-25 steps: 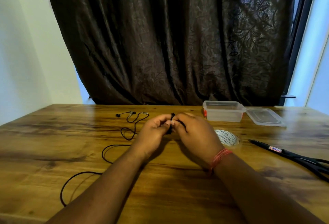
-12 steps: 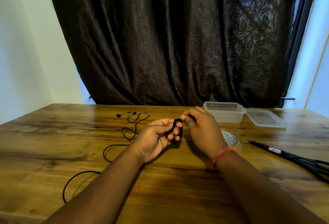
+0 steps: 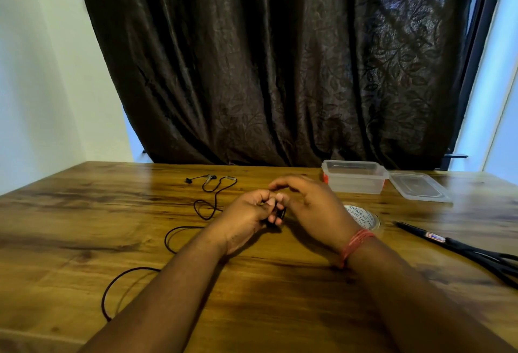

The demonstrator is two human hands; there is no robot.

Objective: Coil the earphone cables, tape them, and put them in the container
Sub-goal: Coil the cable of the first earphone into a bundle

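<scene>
A black earphone cable (image 3: 202, 208) lies on the wooden table, its earbuds (image 3: 208, 179) at the far end and loose loops trailing toward the near left edge. My left hand (image 3: 246, 219) grips a small black coil (image 3: 279, 214) of this cable in its curled fingers. My right hand (image 3: 311, 207) is right beside it, fingers arched over the coil and the thumb pressed against the cable at the left fingertips. The clear plastic container (image 3: 354, 184) stands open at the back right, beyond my right hand.
The container's clear lid (image 3: 417, 188) lies flat to its right. A roll of clear tape (image 3: 363, 218) sits just behind my right wrist. Black scissors (image 3: 476, 253) lie at the right edge. A dark curtain hangs behind the table.
My right hand dropped from above the coil and closed in on my left hand. The coil sits lower, nearer the table. The loose cable on the table shifted slightly.
</scene>
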